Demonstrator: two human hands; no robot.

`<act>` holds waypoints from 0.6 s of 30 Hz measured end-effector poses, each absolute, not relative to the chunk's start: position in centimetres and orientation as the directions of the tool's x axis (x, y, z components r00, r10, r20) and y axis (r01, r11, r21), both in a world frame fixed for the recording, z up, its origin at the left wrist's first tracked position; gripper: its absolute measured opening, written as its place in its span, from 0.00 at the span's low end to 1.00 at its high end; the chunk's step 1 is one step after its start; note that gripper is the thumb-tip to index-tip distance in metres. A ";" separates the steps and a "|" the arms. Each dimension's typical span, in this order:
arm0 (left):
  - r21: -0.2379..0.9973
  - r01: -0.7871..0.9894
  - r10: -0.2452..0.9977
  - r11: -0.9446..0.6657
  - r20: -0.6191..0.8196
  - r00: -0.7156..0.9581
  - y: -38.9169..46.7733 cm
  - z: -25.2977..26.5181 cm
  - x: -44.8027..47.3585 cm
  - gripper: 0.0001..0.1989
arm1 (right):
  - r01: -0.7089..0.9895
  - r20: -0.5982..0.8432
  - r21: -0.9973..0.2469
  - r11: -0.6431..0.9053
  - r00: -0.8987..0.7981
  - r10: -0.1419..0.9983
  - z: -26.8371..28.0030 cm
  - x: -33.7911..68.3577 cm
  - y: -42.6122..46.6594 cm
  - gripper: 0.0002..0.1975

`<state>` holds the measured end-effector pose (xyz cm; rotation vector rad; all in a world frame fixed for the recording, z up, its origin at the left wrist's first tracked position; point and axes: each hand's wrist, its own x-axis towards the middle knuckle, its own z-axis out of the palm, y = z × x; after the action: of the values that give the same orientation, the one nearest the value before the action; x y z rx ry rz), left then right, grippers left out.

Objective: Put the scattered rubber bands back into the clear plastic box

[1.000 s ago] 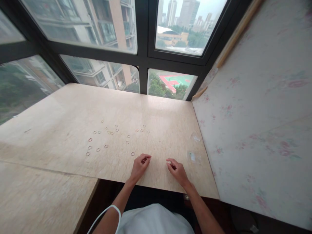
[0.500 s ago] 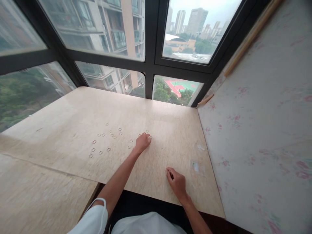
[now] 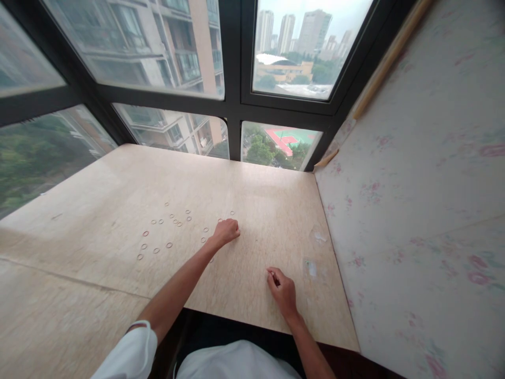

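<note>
Several thin rings (image 3: 169, 245), like small elastic bands, lie scattered flat on the pale, marble-patterned surface (image 3: 256, 295). One of them is reddish (image 3: 145, 233); the others look brownish. Over the right end of this scatter is my left hand (image 3: 226, 231), fingers curled down and closed, with rings partly showing around it. Whatever its fingertips hold is hidden beneath it. A single ring (image 3: 232, 212) lies just beyond the knuckles. My right hand (image 3: 283, 292) rests near the front edge, loosely curled with thumb and forefinger together; its contents cannot be made out.
Two small clear plastic pieces, one with a whitish-green label (image 3: 311, 268), lie by the right wall. Flowered wallpaper (image 3: 394, 210) bounds the right side. Dark window frames (image 3: 234, 116) stand along the back. A seam (image 3: 79, 279) crosses the surface at left.
My left hand has drawn slightly nearer to me and closed, and a ring that showed at its right side is no longer visible. My right hand is nearly unchanged. The view has shifted slightly.
</note>
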<state>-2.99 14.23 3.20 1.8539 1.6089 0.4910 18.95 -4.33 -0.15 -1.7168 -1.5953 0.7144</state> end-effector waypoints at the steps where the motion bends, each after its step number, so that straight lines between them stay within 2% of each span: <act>1: 0.704 0.709 0.971 -0.047 -0.133 0.197 13.9 3.4 -2.9 0.10 | 0.612 0.049 -0.790 -0.022 0.100 0.994 -0.1 19.0 -4.3 0.16; 4: 0.807 0.590 0.958 -0.023 -0.151 0.243 12.3 4.2 -2.5 0.10 | 0.594 0.049 -0.804 -0.016 0.094 0.994 -0.2 19.1 -4.3 0.15; 5: 0.866 0.501 0.958 -0.006 -0.139 0.251 11.7 4.6 -2.2 0.11 | 0.590 0.051 -0.807 -0.012 0.090 0.995 -0.2 19.1 -4.3 0.15; 7: 0.981 0.190 0.965 0.049 -0.096 0.243 10.3 5.6 -1.4 0.12 | 0.578 0.055 -0.816 -0.003 0.082 0.995 -0.3 19.1 -4.3 0.14; 9: 0.979 -0.170 0.975 0.113 -0.076 0.207 9.0 6.7 -0.3 0.11 | 0.566 0.059 -0.824 0.006 0.076 0.995 -0.3 19.2 -4.3 0.14; 10: 0.947 -0.289 0.977 0.140 -0.086 0.193 8.4 7.2 0.3 0.11 | 0.560 0.060 -0.829 0.009 0.073 0.996 -0.3 19.2 -4.3 0.13; 12: 0.912 -0.366 0.974 0.185 -0.122 0.189 7.4 8.0 1.7 0.10 | 0.546 0.060 -0.838 0.014 0.067 0.996 -0.3 19.2 -4.2 0.13; 18: 0.889 -0.363 0.941 0.280 -0.179 0.288 6.3 8.6 6.5 0.10 | 0.494 0.053 -0.869 0.014 0.065 0.996 -0.3 19.6 -4.1 0.12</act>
<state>6.51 6.34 8.56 0.8509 0.8393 1.0268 19.63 -4.06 -0.32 -1.5836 -1.5297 0.8357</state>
